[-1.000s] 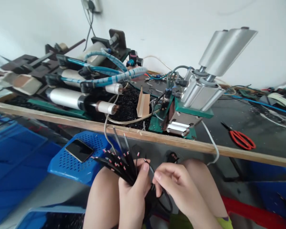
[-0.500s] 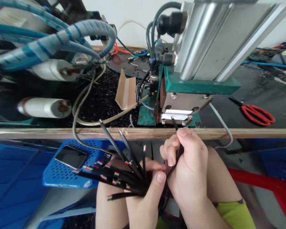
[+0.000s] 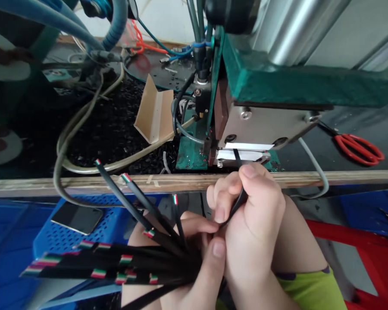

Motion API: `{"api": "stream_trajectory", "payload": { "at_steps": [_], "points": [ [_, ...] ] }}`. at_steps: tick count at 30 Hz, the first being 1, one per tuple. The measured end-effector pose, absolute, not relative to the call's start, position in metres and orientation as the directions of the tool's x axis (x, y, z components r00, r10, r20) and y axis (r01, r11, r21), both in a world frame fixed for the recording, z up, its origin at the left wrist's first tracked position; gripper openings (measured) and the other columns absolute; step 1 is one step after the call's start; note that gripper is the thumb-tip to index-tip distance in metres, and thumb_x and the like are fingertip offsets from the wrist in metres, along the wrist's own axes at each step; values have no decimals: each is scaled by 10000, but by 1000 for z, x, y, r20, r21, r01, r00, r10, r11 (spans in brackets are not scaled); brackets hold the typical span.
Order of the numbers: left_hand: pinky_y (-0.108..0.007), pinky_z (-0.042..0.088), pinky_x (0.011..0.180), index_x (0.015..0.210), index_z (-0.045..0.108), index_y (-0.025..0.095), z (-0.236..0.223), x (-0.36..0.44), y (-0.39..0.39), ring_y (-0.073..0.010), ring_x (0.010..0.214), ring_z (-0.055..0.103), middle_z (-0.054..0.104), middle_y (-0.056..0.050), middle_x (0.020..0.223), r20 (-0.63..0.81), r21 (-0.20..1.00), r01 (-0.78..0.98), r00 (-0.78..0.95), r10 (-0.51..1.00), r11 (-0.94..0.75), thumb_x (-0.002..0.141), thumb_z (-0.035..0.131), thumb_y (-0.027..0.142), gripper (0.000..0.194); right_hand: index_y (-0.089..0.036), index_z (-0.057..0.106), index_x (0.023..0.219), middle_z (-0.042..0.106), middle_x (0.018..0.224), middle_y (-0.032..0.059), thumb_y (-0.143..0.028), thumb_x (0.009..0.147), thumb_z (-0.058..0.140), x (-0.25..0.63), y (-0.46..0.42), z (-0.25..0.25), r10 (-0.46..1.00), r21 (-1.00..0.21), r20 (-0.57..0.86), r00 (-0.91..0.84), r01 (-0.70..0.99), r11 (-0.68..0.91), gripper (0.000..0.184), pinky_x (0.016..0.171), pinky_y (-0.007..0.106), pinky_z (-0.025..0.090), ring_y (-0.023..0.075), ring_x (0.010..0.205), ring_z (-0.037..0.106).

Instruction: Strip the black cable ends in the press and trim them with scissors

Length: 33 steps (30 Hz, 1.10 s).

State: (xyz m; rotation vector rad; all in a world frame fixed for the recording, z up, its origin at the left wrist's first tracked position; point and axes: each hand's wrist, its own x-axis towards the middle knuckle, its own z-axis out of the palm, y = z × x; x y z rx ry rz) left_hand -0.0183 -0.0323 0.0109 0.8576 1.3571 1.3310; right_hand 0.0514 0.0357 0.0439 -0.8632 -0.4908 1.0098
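Observation:
My left hand (image 3: 197, 262) is closed around a bundle of black cables (image 3: 132, 254), whose cut ends show red, white and green cores and fan out to the left. My right hand (image 3: 252, 211) pinches a single black cable (image 3: 237, 158) between thumb and fingers. That cable's tip sits in the slot at the front of a metal and green machine (image 3: 265, 125) on the bench edge. Both hands are in front of the wooden bench edge (image 3: 84, 183), above my lap.
Red-handled scissors (image 3: 358, 148) lie on the bench at right. A folded cardboard piece (image 3: 155, 112), hoses and grey cords sit left of the machine on black debris. A phone (image 3: 76, 217) rests on a blue perforated crate (image 3: 45, 249) below the bench. A red object (image 3: 358, 249) lies low at right.
The view has closed in on the machine. My right hand rose from the bundle with one cable and put its tip into the machine's front slot. My left hand kept the bundle.

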Motion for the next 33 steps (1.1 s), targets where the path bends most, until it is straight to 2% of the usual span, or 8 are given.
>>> {"api": "stream_trajectory", "payload": {
  "at_steps": [7,13,20,24,26,29,31,33],
  "points": [
    [-355,606,650,899,815,271,8,-21,-39,-248,796,702,732,-30,852,-176,978,-152,-252,951,141,889,974,395,203,-257,463,651,518,434,-95,-391,1057,707,52,36,43,894,-807,-2,448,-528,264,492,410,215,401,83,354,429],
    [-474,706,969,1383,764,221,4,-22,-47,-280,1156,776,768,-128,1412,-219,968,-173,-214,952,183,1132,761,436,331,-253,442,650,506,438,-95,-414,1080,694,52,36,44,898,-814,3,439,-521,258,523,409,219,380,82,362,417],
    [-507,699,1023,1425,759,237,0,-20,-48,-306,1229,765,746,-136,1484,-252,957,-194,-194,948,215,1127,766,439,360,-249,460,653,510,441,-99,-361,1055,709,52,36,44,903,-798,3,431,-542,262,486,415,212,387,77,364,419],
    [-452,712,933,1378,765,221,-4,-21,-50,-268,1122,779,777,-126,1381,-251,955,-217,-216,944,204,1134,757,443,330,-258,452,667,502,447,-99,-357,1069,668,51,37,43,894,-812,2,448,-521,263,467,409,216,391,84,361,431],
    [-360,689,767,1278,785,223,-7,-20,-50,-210,906,764,803,-86,1212,-244,952,-242,-234,941,186,1116,779,466,292,-259,462,678,510,456,-100,-306,1050,674,51,37,40,888,-820,20,459,-501,277,431,405,214,394,86,360,441],
    [-274,479,473,1036,803,251,-7,-18,-47,-118,513,555,710,4,821,-220,945,-298,-266,939,137,1010,860,640,394,-253,505,695,531,468,-95,-270,1047,703,55,35,30,886,-827,97,454,-458,326,404,415,210,405,93,371,463],
    [-256,345,407,942,794,253,-5,-14,-43,-72,406,413,577,36,654,-195,929,-362,-288,938,82,919,865,806,557,-239,577,719,573,503,-77,-295,1080,730,61,31,20,881,-843,207,425,-379,381,396,449,213,439,99,409,505],
    [-208,298,410,956,797,252,-2,-9,-40,-42,391,364,518,61,607,-178,892,-452,-328,928,11,893,851,850,605,-222,656,764,630,570,-48,-306,1116,733,69,25,8,867,-862,328,374,-255,437,370,487,215,468,104,465,556]
  ]
}}
